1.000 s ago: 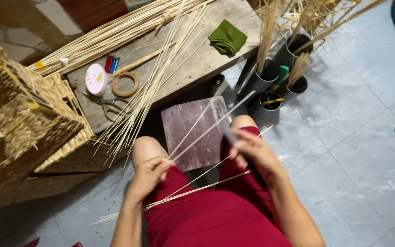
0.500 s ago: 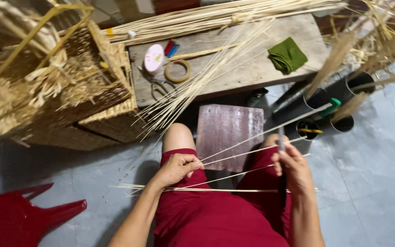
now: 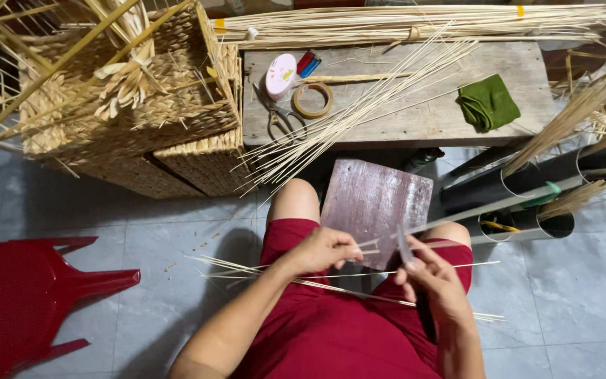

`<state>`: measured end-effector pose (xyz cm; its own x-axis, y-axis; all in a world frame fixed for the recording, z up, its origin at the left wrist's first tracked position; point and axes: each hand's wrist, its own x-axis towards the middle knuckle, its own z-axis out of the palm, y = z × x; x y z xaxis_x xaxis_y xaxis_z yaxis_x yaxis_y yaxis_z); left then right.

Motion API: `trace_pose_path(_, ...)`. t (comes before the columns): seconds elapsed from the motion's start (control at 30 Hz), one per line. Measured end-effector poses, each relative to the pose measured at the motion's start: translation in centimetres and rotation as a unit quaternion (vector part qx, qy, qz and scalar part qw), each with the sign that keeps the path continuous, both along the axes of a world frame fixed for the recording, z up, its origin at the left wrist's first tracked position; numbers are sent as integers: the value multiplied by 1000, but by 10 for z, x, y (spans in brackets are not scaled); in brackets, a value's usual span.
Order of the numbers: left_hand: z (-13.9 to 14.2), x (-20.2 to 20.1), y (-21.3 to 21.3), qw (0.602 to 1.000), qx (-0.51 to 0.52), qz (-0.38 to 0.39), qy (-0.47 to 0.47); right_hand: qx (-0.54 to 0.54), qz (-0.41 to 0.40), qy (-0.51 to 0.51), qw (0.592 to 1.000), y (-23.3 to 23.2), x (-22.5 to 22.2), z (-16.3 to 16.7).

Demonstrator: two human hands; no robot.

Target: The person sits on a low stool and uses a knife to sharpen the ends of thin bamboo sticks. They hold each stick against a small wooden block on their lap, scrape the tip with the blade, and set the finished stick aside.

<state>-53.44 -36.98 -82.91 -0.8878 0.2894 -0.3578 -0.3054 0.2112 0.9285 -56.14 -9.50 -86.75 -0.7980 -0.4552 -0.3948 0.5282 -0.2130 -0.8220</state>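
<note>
Here the left hand (image 3: 324, 250) pinches a thin strip (image 3: 415, 228); the right hand (image 3: 433, 281) apparently grips a knife (image 3: 405, 247): pare gently, away from fingers.

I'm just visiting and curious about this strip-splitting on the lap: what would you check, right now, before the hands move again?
1. Left hand pinching the thin bamboo strip: ok, fingers closed on its end.
2. Right hand gripping the knife: ok, blade upright by the strip.
3. Blade edge clear of the left fingers: cannot tell, they sit very close.
4. Wooden board resting on the lap under the work: ok.
5. Loose strips across the thighs out of the way: not ok, they lie under both hands.
6. Scissors on the bench: ok, lying flat.
</note>
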Motion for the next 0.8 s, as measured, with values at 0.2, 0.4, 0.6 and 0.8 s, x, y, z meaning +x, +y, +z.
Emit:
trace_pose_path(0.2, -10, -1, -11, 998, -46, -23, -18, -46, -11, -11, 999, -13, -15, -8)
trace_pose_path(0.4, -13, -7, -56, 998, -66, -10, -11, -28, -56, 3, 998, -23, -34, -21)
trace_pose_path(0.6, -9, -7, -76, 998, -66, 10, -7, -9, -136, 9, 991, 9, -50, -36)
trace_pose_path(0.8, -4, -11, -107, 992, -105, 70, -15, -13, -250, 23, 968, 48, -71, -46)
